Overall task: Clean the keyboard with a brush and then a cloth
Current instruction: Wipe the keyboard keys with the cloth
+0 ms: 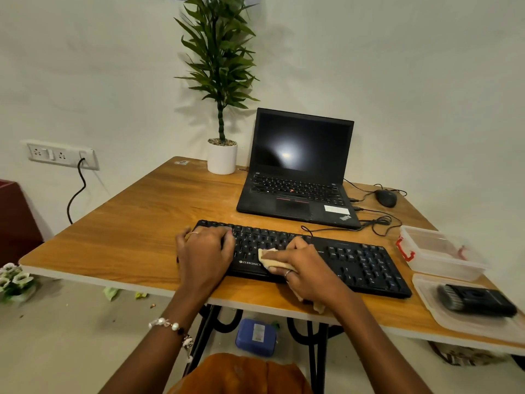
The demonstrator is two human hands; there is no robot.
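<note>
Cloth step underway, by the look: right hand point(308, 273) pinches the cloth point(272, 261) onto the keyboard point(355, 260) at frame centre, left hand point(204, 251) spread flat holding it down. Next, prob. wipe twd the right-side keys w/ light pressure; brush point(475, 301) sits lower right.

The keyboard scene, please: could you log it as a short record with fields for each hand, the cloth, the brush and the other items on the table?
left hand: left hand rests on the left end of the keyboard, steadying it
right hand: right hand presses the cloth onto the middle keys
cloth: beige, bunched under the fingers, its tail hanging off the table edge
brush: black brush lies in the clear lid, untouched
stage: cloth wiping
others: open laptop, mouse, potted plant, clear box
</note>
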